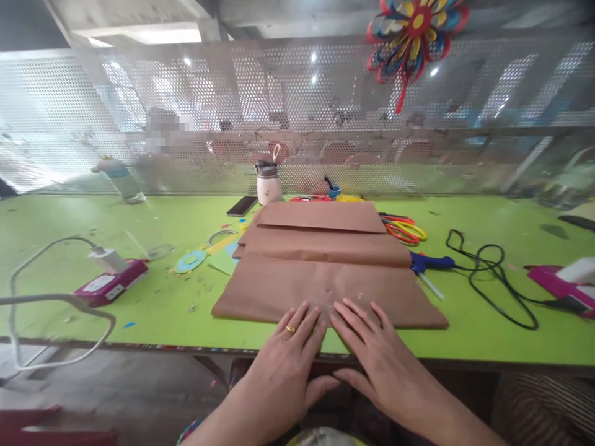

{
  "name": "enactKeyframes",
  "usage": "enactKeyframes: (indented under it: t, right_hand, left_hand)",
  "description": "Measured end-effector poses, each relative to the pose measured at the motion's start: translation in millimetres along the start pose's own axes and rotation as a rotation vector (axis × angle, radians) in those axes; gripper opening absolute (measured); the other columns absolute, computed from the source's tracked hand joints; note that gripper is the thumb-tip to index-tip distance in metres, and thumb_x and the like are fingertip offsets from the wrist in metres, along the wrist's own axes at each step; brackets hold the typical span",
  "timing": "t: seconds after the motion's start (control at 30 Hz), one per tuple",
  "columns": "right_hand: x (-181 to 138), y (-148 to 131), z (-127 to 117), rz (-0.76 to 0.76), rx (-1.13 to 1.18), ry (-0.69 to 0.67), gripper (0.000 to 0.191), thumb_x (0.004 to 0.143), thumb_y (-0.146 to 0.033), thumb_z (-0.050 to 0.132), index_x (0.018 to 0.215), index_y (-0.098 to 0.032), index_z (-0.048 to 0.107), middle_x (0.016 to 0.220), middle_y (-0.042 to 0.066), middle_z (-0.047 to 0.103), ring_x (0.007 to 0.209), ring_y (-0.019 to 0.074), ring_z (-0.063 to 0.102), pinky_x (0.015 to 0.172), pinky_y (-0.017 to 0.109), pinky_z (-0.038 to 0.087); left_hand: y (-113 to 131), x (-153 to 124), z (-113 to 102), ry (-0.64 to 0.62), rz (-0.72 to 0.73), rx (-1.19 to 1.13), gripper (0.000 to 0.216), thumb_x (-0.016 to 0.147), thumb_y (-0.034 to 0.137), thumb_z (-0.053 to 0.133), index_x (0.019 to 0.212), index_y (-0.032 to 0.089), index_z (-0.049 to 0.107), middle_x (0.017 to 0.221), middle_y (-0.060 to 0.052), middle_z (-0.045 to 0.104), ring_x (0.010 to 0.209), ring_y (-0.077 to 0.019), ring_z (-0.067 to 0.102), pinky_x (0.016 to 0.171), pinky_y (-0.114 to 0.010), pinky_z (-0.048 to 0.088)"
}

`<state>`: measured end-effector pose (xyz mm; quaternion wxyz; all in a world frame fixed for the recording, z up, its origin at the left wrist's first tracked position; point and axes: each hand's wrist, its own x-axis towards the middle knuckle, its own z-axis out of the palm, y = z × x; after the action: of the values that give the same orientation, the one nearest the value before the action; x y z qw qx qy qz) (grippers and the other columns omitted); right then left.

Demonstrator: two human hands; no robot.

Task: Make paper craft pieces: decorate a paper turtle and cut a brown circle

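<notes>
A large folded sheet of brown paper (297,282) lies on the green table, its fold along the near side. My left hand (290,359) rests its outstretched fingertips on the paper's near edge; a gold ring is on one finger. Beside it my right hand (379,353) lies flat the same way, fingers spread on the paper. The thumbs point toward each other below the table's front edge. Behind the front sheet, more folded brown paper (320,217) is stacked. A blue glue gun (434,262) sticks out from under the paper on the right.
Scissors (404,229) with red and yellow handles lie behind right. A phone (242,205) and white bottle (268,184) stand at the back. Purple power strips (110,285) with cords occupy both sides. A perforated screen (297,118) rises behind; a paper flower (419,25) hangs there.
</notes>
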<state>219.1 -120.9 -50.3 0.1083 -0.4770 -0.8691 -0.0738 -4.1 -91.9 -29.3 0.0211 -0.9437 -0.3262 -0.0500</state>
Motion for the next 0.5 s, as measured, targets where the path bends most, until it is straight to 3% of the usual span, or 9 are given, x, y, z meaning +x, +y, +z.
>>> enactKeyframes:
  t: [0.27, 0.5]
  right_hand:
    - [-4.1, -1.9, 1.4, 0.007, 0.024, 0.028, 0.059, 0.101, -0.048, 0.048, 0.153, -0.022, 0.04, 0.16, 0.013, 0.039, 0.146, 0.036, 0.037, 0.109, 0.072, 0.036]
    - [-0.4, -9.5, -6.5, 0.047, 0.063, -0.045, 0.066, 0.103, -0.056, 0.035, 0.154, -0.014, 0.037, 0.16, 0.017, 0.038, 0.148, 0.0376, 0.032, 0.112, 0.074, 0.03]
  left_hand:
    - [1.3, 1.3, 5.6, 0.102, 0.037, 0.057, 0.075, 0.096, 0.058, 0.051, 0.147, 0.004, 0.045, 0.154, -0.022, 0.044, 0.142, -0.0411, 0.041, 0.108, -0.058, 0.049]
    - [-2.8, 4.7, 8.4, 0.255, 0.08, 0.111, 0.069, 0.098, 0.058, 0.047, 0.142, 0.005, 0.05, 0.145, -0.021, 0.056, 0.134, -0.0386, 0.054, 0.1, -0.054, 0.056]
